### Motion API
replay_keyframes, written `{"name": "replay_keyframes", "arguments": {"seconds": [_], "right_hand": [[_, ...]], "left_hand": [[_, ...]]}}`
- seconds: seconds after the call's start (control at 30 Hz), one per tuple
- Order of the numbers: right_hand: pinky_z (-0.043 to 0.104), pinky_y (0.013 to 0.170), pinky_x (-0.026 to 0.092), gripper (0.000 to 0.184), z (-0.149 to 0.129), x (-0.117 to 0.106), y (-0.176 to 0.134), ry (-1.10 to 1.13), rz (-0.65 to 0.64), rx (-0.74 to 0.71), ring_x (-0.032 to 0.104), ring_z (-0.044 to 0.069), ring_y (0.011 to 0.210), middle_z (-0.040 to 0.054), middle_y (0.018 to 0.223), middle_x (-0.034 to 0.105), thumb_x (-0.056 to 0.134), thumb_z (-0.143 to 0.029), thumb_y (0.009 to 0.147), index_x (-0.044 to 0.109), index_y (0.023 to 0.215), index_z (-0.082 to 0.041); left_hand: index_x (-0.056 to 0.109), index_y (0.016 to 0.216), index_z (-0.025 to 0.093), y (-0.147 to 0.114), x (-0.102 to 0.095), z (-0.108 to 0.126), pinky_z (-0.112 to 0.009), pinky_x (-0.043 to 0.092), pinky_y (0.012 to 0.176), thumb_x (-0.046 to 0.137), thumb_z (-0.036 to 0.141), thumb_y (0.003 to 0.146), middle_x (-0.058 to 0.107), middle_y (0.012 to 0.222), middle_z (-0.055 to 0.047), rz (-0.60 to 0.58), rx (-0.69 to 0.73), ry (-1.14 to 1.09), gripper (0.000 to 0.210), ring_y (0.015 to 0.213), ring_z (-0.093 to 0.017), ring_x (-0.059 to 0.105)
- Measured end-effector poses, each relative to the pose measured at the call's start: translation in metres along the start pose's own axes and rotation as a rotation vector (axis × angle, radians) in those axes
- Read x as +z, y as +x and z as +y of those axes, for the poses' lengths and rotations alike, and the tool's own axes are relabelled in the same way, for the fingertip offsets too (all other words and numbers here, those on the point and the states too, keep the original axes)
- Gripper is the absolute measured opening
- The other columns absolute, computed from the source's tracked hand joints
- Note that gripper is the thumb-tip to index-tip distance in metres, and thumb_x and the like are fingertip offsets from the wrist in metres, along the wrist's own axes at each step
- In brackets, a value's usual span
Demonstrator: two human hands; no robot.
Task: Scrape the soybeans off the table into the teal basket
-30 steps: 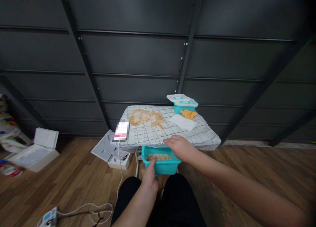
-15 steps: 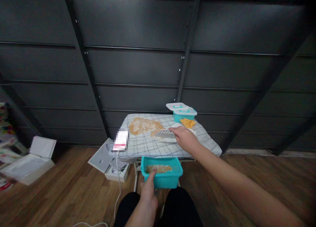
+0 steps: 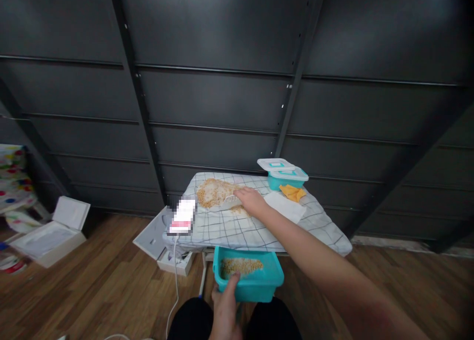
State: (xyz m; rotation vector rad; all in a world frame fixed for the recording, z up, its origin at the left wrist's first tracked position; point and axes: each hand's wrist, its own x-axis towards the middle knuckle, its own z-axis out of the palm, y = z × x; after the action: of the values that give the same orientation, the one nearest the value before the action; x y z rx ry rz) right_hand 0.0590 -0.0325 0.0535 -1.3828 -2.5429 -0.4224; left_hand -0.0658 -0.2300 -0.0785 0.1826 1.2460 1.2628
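My left hand grips the near left side of a teal plastic tub, its thumb over the rim. Yellow beans or grains mixed with white ones cover part of the tub's floor. Over the table, my right hand is closed on a pale slotted scoop. The scoop's front edge reaches into the right side of a spread pile of yellow beans and white grains. What lies in the scoop is too small to tell.
A checked cloth covers the table. Behind are a second teal box with white lids and a yellow cloth; white paper lies nearer. A blurred-out phone with a cable is at left. Open white boxes stand on the floor.
My right hand has moved left with the scoop, from the pile's edge into it, baring the white paper. The tub in my left hand sits slightly lower in view.
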Motion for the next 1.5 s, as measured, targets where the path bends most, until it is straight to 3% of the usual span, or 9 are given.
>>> {"name": "replay_keyframes", "arguments": {"seconds": [0.17,0.3,0.5,0.6,0.77,1.07,1.33,1.5], "right_hand": [[0.034,0.091,0.037,0.031,0.004,0.009,-0.002,0.015,-0.008,0.029,0.054,0.023,0.107,0.0114,0.114,0.064,0.042,-0.012,0.091,0.057,0.118,-0.016],[0.035,0.093,0.035,0.034,0.009,0.011,-0.005,0.049,-0.014,0.049,0.053,0.023,0.11,0.0122,0.119,0.062,0.04,-0.011,0.092,0.056,0.121,-0.016],[0.033,0.094,0.035,0.036,0.012,0.01,-0.009,0.045,-0.055,0.081,0.054,0.023,0.109,0.0116,0.118,0.063,0.038,-0.011,0.092,0.055,0.123,-0.015],[0.033,0.095,0.035,0.036,0.01,0.008,-0.011,0.057,-0.074,0.106,0.054,0.023,0.109,0.0116,0.117,0.063,0.037,-0.011,0.092,0.055,0.123,-0.016],[0.032,0.096,0.034,0.038,0.006,0.003,-0.013,0.082,-0.099,0.124,0.055,0.021,0.11,0.0107,0.12,0.062,0.038,-0.012,0.091,0.055,0.124,-0.018],[0.03,0.09,0.04,0.04,-0.006,0.0,-0.019,0.104,-0.125,0.153,0.058,0.02,0.105,0.0077,0.117,0.065,0.038,-0.01,0.089,0.057,0.123,-0.02],[0.03,0.089,0.041,0.042,-0.006,-0.001,-0.023,0.109,-0.122,0.181,0.06,0.02,0.104,0.0073,0.118,0.066,0.041,-0.01,0.087,0.057,0.124,-0.022],[0.029,0.09,0.041,0.044,-0.002,0.002,-0.028,0.11,-0.11,0.198,0.06,0.02,0.105,0.0072,0.119,0.065,0.04,-0.011,0.086,0.056,0.126,-0.022]], "left_hand": [[0.049,0.121,0.017,0.002,-0.01,-0.002,-0.039,0.05,0.082,0.077,0.037,0.062,0.067,0.099,-0.012,0.011,-0.07,0.08,0.068,0.092,-0.027,0.066],[0.047,0.121,0.016,0.002,-0.029,-0.017,-0.043,0.051,0.075,0.075,0.043,0.06,0.068,0.096,-0.014,0.071,-0.225,0.221,0.072,0.087,-0.031,0.066],[0.047,0.117,0.02,-0.005,-0.048,-0.033,-0.041,0.05,0.08,0.075,0.043,0.06,0.065,0.102,-0.014,0.142,-0.237,0.237,0.068,0.101,-0.033,0.062],[0.045,0.117,0.024,-0.018,-0.046,-0.02,-0.041,0.05,0.077,0.071,0.047,0.064,0.061,0.112,-0.014,0.121,-0.267,0.21,0.063,0.108,-0.034,0.058],[0.044,0.115,0.029,-0.036,-0.037,0.004,-0.037,0.049,0.079,0.064,0.041,0.074,0.058,0.12,-0.009,0.068,-0.273,0.105,0.048,0.107,-0.028,0.058],[0.046,0.115,0.024,-0.06,-0.027,0.024,-0.036,0.051,0.079,0.065,0.036,0.076,0.064,0.111,-0.011,-0.042,-0.259,0.053,0.046,0.093,-0.023,0.065],[0.041,0.126,0.02,-0.044,-0.018,0.004,-0.039,0.052,0.082,0.074,0.039,0.068,0.066,0.111,-0.015,-0.07,-0.131,-0.006,0.069,0.095,-0.027,0.067],[0.04,0.126,0.022,-0.041,-0.01,-0.005,-0.037,0.051,0.085,0.072,0.032,0.071,0.067,0.11,-0.012,-0.045,-0.111,-0.031,0.064,0.094,-0.025,0.067]]}}
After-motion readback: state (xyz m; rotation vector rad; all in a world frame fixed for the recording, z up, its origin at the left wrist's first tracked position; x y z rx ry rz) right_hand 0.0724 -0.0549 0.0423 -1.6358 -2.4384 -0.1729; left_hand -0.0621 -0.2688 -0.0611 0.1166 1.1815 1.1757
